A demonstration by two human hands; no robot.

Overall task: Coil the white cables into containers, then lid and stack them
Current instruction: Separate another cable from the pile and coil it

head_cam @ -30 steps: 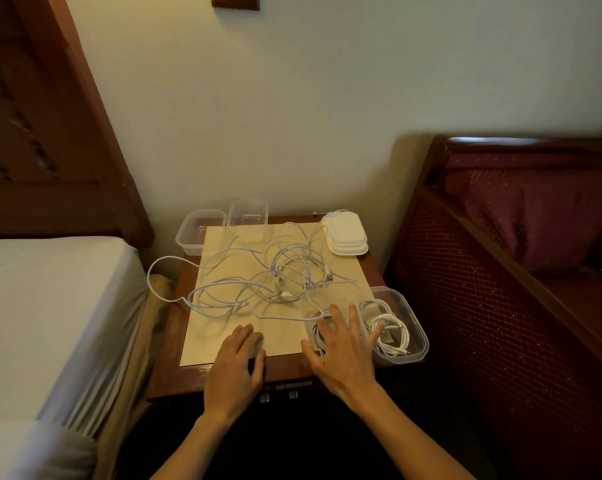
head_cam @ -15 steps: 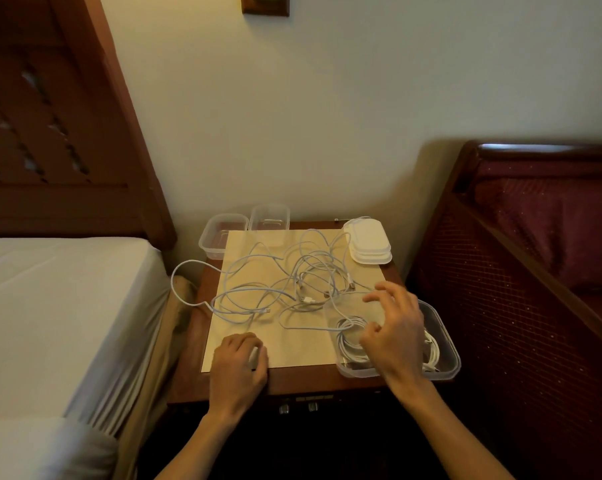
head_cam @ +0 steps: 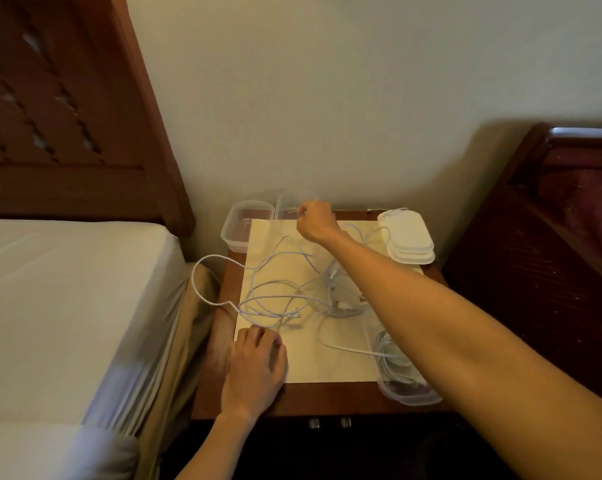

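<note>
Loose white cables (head_cam: 285, 292) lie tangled on a cream mat (head_cam: 327, 365) on a small wooden bedside table (head_cam: 292, 400). At the front right a clear container (head_cam: 410, 398) holds a coiled white cable, partly hidden under my right forearm. Two empty clear containers stand at the back: one at the left corner (head_cam: 239, 233), one beside it (head_cam: 289, 202). My right hand (head_cam: 315, 221) reaches across the mat, its fingers curled round the rim of the second container. My left hand (head_cam: 254, 362) rests on the mat's front left corner, touching the cable ends. A stack of white lids (head_cam: 410, 240) sits back right.
A bed with a white sheet (head_cam: 67, 306) and a wooden headboard (head_cam: 67, 116) borders the table on the left. A dark red upholstered seat (head_cam: 552, 254) stands on the right. One cable loop (head_cam: 202, 282) hangs over the table's left edge. The wall is right behind.
My right hand left the front right container and reached to the back, closing on the rim of an empty container. My left hand stayed on the mat's front left corner.
</note>
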